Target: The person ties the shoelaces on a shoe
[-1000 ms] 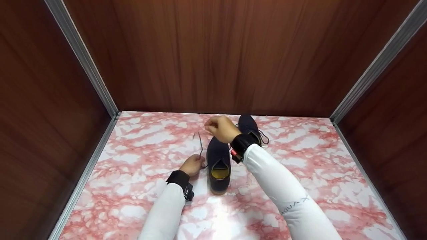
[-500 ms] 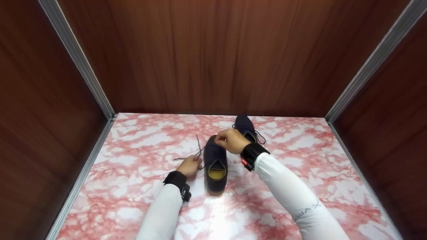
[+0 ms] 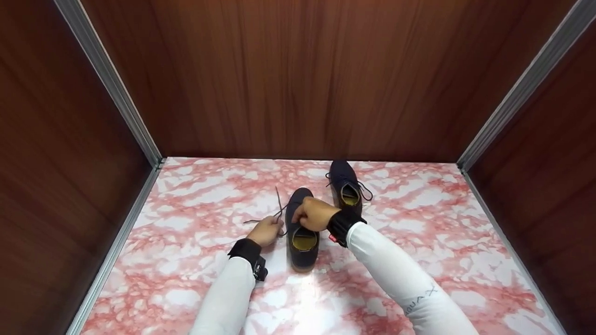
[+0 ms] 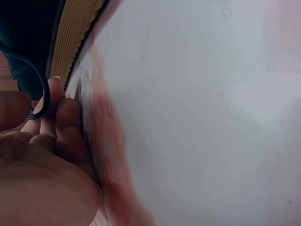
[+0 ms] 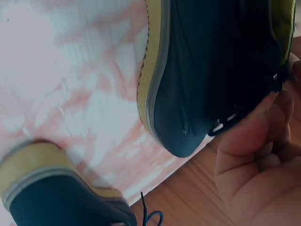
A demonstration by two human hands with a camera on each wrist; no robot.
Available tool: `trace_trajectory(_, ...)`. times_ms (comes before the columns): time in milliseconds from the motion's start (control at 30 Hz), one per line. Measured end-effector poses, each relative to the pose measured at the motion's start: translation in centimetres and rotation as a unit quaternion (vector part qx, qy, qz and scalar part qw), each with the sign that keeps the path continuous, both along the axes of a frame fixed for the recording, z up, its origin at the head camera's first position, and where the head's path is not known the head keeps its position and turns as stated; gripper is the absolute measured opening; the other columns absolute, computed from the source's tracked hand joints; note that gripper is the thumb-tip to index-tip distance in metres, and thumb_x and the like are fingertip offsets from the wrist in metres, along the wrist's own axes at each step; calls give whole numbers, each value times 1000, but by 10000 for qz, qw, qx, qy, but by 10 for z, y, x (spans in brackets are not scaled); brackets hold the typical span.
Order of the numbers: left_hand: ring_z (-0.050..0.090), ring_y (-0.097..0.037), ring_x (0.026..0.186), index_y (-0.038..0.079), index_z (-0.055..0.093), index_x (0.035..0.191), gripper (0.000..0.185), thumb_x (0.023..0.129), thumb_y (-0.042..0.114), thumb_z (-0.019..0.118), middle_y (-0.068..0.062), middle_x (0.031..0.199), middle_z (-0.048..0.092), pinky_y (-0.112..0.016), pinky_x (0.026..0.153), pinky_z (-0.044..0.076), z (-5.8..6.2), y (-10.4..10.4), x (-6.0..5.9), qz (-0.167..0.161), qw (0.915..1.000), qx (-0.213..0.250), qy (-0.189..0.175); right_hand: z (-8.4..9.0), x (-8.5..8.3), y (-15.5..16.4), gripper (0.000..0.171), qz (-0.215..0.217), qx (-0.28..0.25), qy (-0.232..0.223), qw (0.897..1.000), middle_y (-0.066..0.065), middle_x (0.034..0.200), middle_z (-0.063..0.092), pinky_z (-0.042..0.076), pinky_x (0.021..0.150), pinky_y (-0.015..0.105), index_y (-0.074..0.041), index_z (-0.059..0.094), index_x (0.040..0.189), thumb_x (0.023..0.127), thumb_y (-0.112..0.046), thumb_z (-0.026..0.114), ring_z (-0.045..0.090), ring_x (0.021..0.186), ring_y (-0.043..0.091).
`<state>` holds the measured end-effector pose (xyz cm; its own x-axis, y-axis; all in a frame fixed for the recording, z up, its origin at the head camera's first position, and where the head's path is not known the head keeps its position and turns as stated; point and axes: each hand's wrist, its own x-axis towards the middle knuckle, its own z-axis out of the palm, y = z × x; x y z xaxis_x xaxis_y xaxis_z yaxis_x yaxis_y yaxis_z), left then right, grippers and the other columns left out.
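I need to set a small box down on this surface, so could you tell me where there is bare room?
The marble surface lies bare right of the far shoe, out to the right wall, and on the left between the lace and the left wall. It is crowded mid-surface: the left hand pinches the lace, and the right hand rests on the near shoe.

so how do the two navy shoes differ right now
The near shoe has both hands at it: the right hand is at its tongue and the left hand pinches its lace, which trails loose over the marbled table. The far shoe stands untouched nearer the back wall, its lace ends lying close beside it. Both are dark navy with yellow insoles and tan soles, toes pointing away.
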<state>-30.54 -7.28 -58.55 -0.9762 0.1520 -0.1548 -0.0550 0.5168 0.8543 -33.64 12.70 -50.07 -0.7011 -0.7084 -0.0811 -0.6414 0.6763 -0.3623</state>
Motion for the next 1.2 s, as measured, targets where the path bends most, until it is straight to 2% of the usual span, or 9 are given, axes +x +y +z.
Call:
trace_trajectory(100, 64, -20, 92, -5, 65, 107, 22, 105, 12, 50, -21, 97, 73, -30, 91, 48, 1, 0, 0, 18, 10000, 98, -4, -4, 1, -1, 23, -85, -83, -17, 9999, 12, 99, 73, 54, 93, 39, -12, 81, 98, 89, -5, 61, 62, 99, 24)
trace_trajectory(267, 66, -26, 94, -9, 62, 111, 23, 95, 0, 47, -23, 96, 71, -26, 88, 46, 1, 0, 2, 115, 9986, 489, -139, -9, 3, -1, 11, -404, -318, -279, 9983, 7, 95, 63, 48, 79, 31, -13, 76, 87, 93, -17, 67, 54, 88, 16)
trace_trajectory(367, 64, -24, 90, -9, 62, 112, 26, 91, -3, 48, -21, 93, 70, -23, 83, 45, 0, 0, 2, 182, 9976, 634, -222, -10, 4, -1, 20, -577, -306, -405, 9970, 4, 93, 59, 46, 76, 29, -15, 73, 83, 94, -32, 74, 52, 85, 14)
trace_trajectory(467, 59, -20, 85, -10, 61, 112, 26, 89, -5, 49, -18, 90, 67, -21, 78, 42, 0, 0, 1, 182, 9967, 749, -257, -10, 4, -1, 28, -638, -231, -476, 9966, 3, 96, 57, 47, 79, 30, -15, 70, 83, 90, -40, 80, 52, 86, 14)
trace_trajectory(667, 54, -15, 78, -10, 61, 111, 27, 90, -7, 45, -14, 86, 68, -19, 74, 41, -2, 0, 0, 182, 9949, 933, -333, -9, 3, 1, 30, -574, -111, -487, 9971, 2, 94, 55, 46, 81, 29, -14, 67, 84, 82, -34, 90, 50, 87, 14)
trace_trajectory(967, 58, -16, 81, -13, 64, 111, 31, 85, -7, 48, -14, 86, 68, -21, 75, 43, 0, -1, 0, 4, 9978, 635, -170, -11, 2, 6, 23, -440, -391, -314, 9978, -1, 86, 56, 43, 74, 27, -13, 68, 82, 92, -28, 81, 49, 82, 12)
trace_trajectory(1067, 61, -17, 83, -12, 65, 110, 29, 86, -5, 50, -17, 89, 70, -20, 75, 44, 1, -2, 1, 88, 9986, 503, -120, -13, 2, 5, 22, -478, -547, -227, 9971, -1, 85, 57, 43, 74, 27, -12, 69, 81, 93, -28, 79, 50, 80, 11)
trace_trajectory(1200, 58, -15, 73, -7, 67, 102, 21, 91, 0, 51, -12, 82, 69, -21, 63, 44, 5, -4, 2, 384, 9982, 401, -223, -15, 3, 4, 23, -600, -770, -171, 9951, -2, 83, 55, 41, 71, 26, -10, 69, 80, 92, -26, 79, 49, 77, 10)
